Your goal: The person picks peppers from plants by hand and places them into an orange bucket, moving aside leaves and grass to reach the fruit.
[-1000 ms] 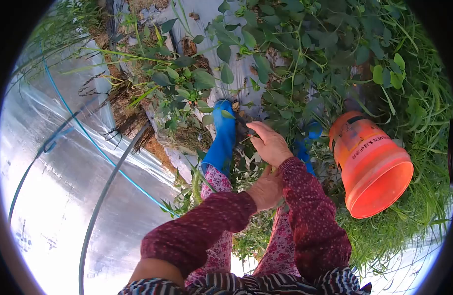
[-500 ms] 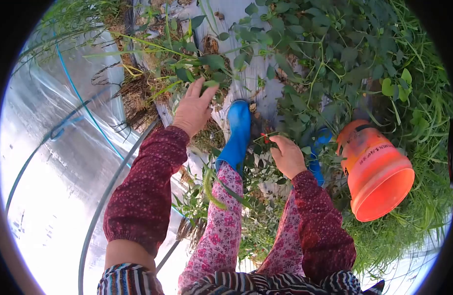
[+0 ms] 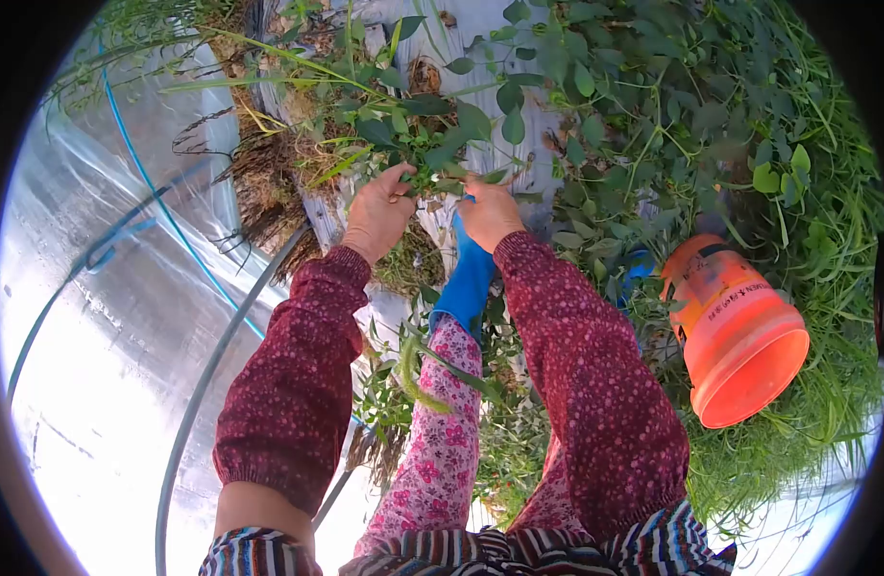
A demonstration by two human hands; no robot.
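Observation:
Both hands are close together at the leafy green plant (image 3: 447,144) in the upper middle. My left hand (image 3: 379,211) is closed, thumb and fingers pinched at the plant's left side on a green stem or leaf. Just to its right, my right hand (image 3: 490,213) is closed too, pinching leafy stems above the blue boot (image 3: 468,278). The exact stems between the fingertips are too small to tell apart.
An orange bucket (image 3: 749,331) lies tipped on its side at the right, its mouth facing down. Dense vines (image 3: 653,106) and grass fill the right. Clear plastic sheeting (image 3: 106,317), a blue cord (image 3: 158,202) and a grey pipe (image 3: 197,398) are at the left.
My right hand has moved up and left from beside the small red thing to the plant by my left hand. My left hand has gone from spread fingers to a pinch.

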